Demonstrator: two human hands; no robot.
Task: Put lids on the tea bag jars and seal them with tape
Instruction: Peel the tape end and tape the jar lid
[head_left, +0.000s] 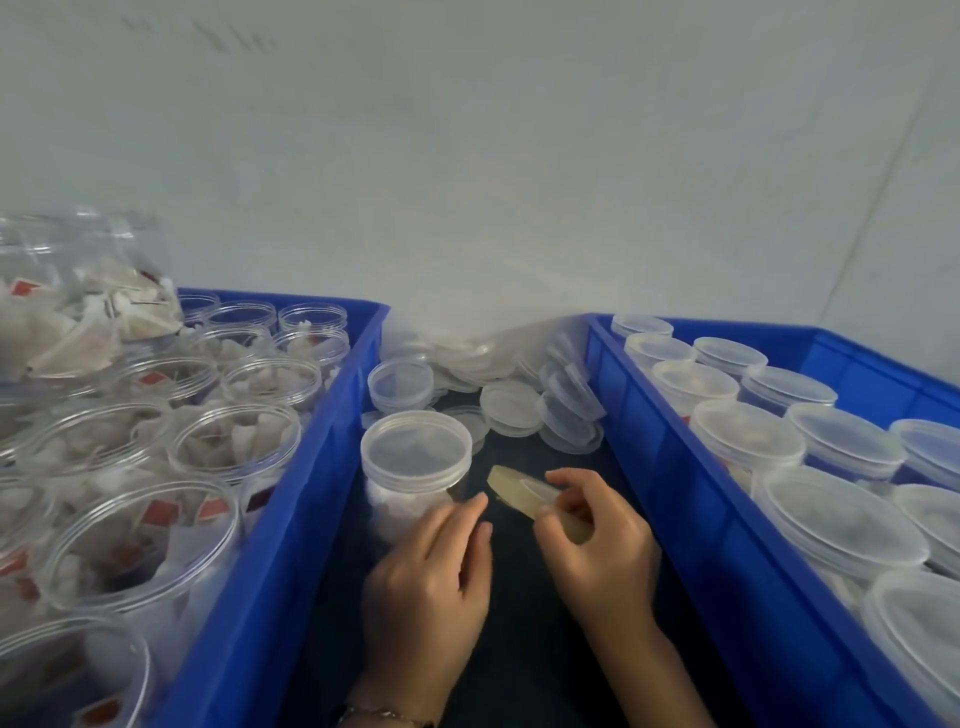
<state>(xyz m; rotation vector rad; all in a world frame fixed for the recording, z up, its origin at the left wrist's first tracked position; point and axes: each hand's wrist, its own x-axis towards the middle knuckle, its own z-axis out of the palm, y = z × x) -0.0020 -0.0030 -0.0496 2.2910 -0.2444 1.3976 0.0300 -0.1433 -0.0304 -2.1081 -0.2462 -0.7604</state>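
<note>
A clear tea bag jar (405, 488) stands on the dark table between two blue crates, with a translucent lid (415, 451) on it. My left hand (431, 577) rests against the jar's lower right side, fingers reaching toward its wall. My right hand (597, 540) grips a yellowish roll of clear tape (524, 491), held edge-on just right of the jar. Whether a strip of tape runs from the roll to the jar is too faint to tell.
The left blue crate (311, 415) holds several open jars of tea bags (140, 540). The right blue crate (670, 431) holds several lidded jars (748, 431). A heap of loose lids (509, 400) lies at the back by the white wall. A bag of tea bags (78, 312) sits far left.
</note>
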